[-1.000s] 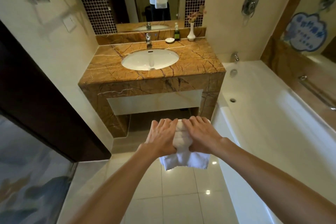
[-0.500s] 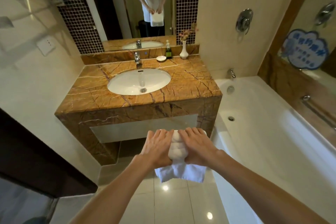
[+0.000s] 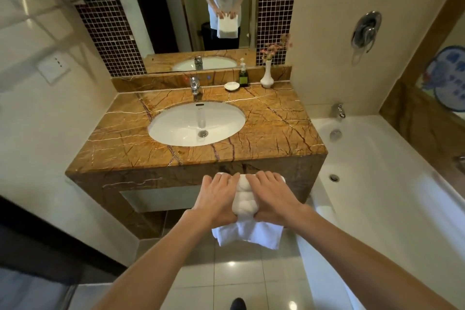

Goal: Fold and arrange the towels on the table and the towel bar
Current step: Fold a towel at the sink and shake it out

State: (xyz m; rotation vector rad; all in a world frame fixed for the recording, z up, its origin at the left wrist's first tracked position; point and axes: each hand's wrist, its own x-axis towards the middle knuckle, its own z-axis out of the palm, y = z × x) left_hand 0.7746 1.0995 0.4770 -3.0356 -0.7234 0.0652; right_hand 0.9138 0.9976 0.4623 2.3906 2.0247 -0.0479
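Observation:
A folded white towel hangs in the air in front of the brown marble vanity counter. My left hand grips its left side, and my right hand grips its right side, fingers over the top fold. The towel's loose lower edge droops below both hands. The towel is just short of the counter's front edge and below its top. The mirror shows the towel held square in front of a person. I see no towel bar.
A white sink with a tap is set in the counter. A soap dish, a pump bottle and a vase of flowers stand at the back right. A white bathtub lies to the right.
I have stepped closer to the vanity, so the counter fills more of the view. Both hands keep the same grip on the towel, now near the counter's front edge.

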